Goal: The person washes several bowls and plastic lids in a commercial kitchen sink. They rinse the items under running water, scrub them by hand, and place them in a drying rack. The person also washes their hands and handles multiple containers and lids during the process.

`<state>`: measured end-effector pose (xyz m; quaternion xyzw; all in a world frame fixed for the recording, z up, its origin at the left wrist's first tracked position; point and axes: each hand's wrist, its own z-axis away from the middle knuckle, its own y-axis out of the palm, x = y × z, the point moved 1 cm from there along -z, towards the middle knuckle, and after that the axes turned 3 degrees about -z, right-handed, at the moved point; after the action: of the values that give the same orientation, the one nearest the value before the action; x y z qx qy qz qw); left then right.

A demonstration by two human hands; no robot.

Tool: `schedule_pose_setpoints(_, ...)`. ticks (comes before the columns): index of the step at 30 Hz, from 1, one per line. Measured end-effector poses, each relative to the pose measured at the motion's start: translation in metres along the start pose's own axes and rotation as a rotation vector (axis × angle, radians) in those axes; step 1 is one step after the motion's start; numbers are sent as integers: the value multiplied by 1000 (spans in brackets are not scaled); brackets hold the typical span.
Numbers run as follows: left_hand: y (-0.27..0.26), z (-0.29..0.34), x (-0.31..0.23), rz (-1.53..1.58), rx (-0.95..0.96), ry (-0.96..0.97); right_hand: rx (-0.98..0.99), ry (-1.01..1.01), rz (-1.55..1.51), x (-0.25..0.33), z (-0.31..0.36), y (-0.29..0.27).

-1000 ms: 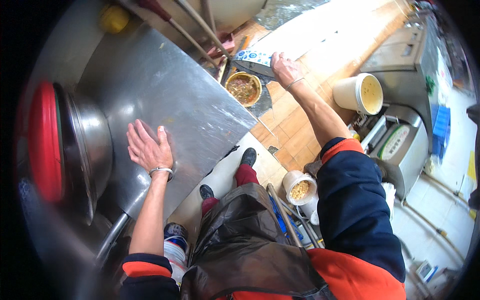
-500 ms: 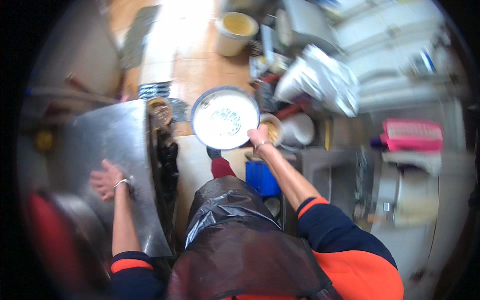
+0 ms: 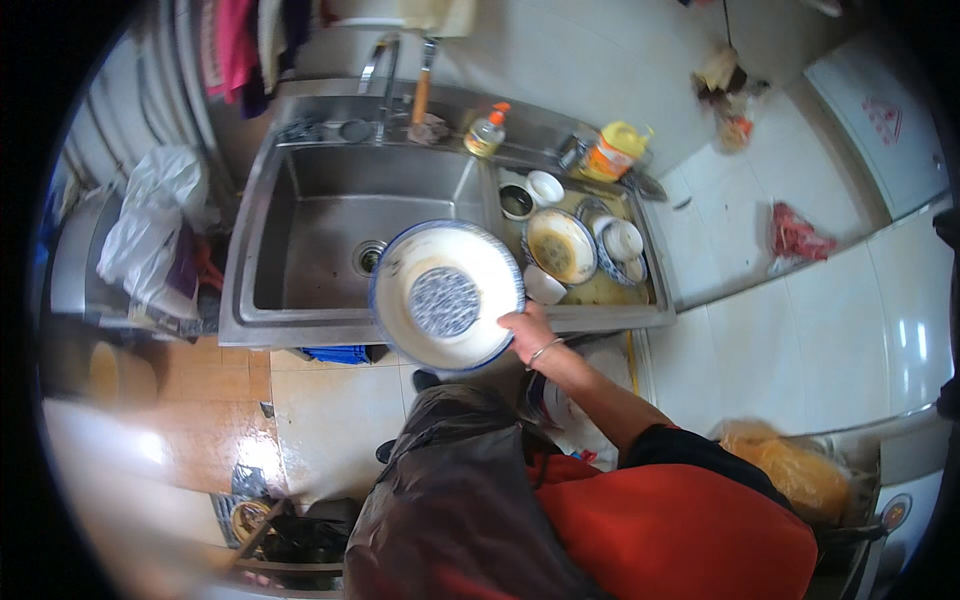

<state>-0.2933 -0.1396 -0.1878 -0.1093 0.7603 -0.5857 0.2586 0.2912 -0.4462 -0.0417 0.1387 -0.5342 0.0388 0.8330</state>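
Note:
My right hand (image 3: pixel 528 332) grips the rim of a wide white enamel basin (image 3: pixel 487 260) with a blue edge and a blue pattern on its bottom. Nothing shows inside the basin, which hangs over the front edge of a steel sink (image 3: pixel 330 215), near the drain. My left hand is out of the picture. Right of the sink bowl, the other basin (image 3: pixel 652 298) holds several dishes. Among them are a patterned bowl (image 3: pixel 556 250), a small white bowl (image 3: pixel 544 187) and a dark-bottomed bowl (image 3: pixel 516 202).
Behind the sink stand a faucet (image 3: pixel 386 80), a wooden-handled brush (image 3: pixel 422 95), an orange-capped bottle (image 3: pixel 486 133) and a yellow jug (image 3: pixel 614 152). White plastic bags (image 3: pixel 155 240) sit to the left. An orange-yellow bag (image 3: pixel 790 470) lies at the lower right.
I have turned right, so the sink is now in front of me. The basin stays in my right hand. My left hand, which was flat on a metal surface, has left the view.

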Motion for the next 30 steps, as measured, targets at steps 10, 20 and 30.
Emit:
schedule_pose_setpoints(10,14,27,-72,153,382,-29,-382,174,-234,85,-32,-180)
schedule_pose_setpoints(20,3,95,-153,778,709,166,-357,419,-311,54,-109,-222)
schedule_pose_setpoints(30,-20,106,-91,814,888,-688,-480,364,-322,47,-121,-228)
